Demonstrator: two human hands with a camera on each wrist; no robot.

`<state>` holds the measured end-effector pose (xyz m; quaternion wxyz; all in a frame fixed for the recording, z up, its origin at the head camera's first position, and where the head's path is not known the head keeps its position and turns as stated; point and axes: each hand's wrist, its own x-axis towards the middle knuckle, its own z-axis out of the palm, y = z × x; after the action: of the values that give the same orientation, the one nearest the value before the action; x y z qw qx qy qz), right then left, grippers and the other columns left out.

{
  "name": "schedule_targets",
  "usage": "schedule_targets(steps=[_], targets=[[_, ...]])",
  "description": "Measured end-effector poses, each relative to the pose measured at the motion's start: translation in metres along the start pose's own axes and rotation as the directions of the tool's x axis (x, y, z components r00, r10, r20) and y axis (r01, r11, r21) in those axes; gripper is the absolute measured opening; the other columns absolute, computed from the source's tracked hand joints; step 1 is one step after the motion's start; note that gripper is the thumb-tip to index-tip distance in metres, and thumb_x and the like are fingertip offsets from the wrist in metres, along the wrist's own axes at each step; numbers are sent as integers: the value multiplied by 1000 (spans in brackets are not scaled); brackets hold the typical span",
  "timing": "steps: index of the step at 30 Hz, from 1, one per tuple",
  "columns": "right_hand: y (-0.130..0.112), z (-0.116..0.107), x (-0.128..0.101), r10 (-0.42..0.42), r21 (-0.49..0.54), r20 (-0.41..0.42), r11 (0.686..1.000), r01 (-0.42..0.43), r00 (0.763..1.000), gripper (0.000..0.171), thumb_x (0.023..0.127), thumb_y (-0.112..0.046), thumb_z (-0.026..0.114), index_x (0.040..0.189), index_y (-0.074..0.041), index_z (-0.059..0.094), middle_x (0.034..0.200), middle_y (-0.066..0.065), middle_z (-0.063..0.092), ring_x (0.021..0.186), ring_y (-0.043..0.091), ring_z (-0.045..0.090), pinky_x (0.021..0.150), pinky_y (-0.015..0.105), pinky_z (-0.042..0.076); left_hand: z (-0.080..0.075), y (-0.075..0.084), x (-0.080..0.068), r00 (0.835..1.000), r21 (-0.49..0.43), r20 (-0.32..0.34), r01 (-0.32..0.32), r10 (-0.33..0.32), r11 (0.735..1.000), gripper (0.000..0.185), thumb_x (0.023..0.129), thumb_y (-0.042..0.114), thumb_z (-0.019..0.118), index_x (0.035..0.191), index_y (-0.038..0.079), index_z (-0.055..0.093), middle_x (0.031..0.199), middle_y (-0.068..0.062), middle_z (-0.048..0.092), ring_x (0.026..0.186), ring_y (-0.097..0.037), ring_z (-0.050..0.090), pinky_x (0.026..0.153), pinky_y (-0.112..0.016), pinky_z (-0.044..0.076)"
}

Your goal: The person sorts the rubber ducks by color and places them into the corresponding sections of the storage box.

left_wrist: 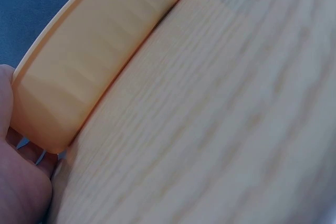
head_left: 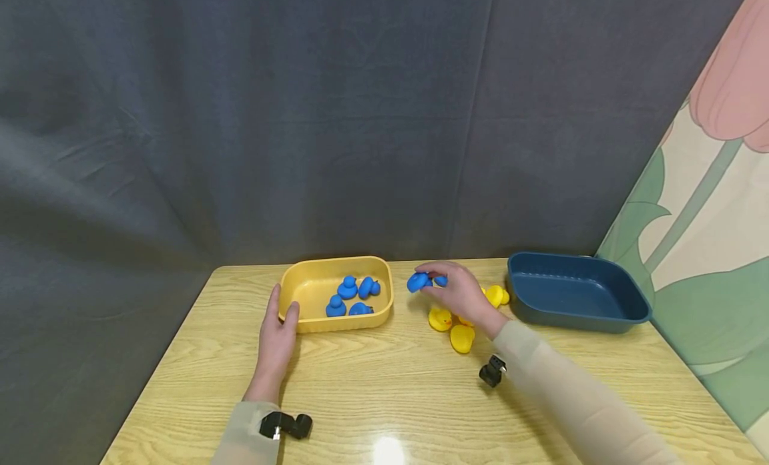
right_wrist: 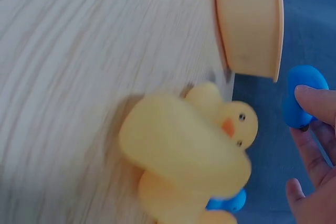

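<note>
Between the thumb and fingers of my right hand, a blue rubber duck is pinched above the table, right of a yellow bin. The right wrist view shows this duck at the fingertips. My left hand grips the bin's left end, thumb at the near corner and fingers along the outer side. Several blue ducks lie inside the bin. Below my right hand is a group of yellow rubber ducks, partly hidden by it. Another blue duck shows behind my right fingers.
A dark blue bin stands at the right of the wooden table, beyond the yellow ducks. A dark grey curtain hangs along the back edge, and a flower-patterned wall borders the right side.
</note>
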<state>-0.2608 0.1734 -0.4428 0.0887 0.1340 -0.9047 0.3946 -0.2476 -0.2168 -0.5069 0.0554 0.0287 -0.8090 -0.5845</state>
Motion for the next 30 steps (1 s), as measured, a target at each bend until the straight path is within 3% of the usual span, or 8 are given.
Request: schedule_targets(steps=[10,30], targets=[[-20,18,11,-70,-3,10,998,71,997,39,96,-8,87,135,-8,79,130,7,77,114,30,72,110,59,54,0,0,0,1000,0,2,6,-6,1000,75,118,45,49,180,26,11,184,-2,14,169,-28,11,136,-52,15],[-66,73,26,-63,47,4,997,63,998,36,97,-11,88,132,-10,80,129,5,76,115,31,72,104,50,57,0,0,0,1000,8,-3,9,-9,1000,75,118,45,49,180,25,11,184,-3,14,169,-29,12,136,-52,16]])
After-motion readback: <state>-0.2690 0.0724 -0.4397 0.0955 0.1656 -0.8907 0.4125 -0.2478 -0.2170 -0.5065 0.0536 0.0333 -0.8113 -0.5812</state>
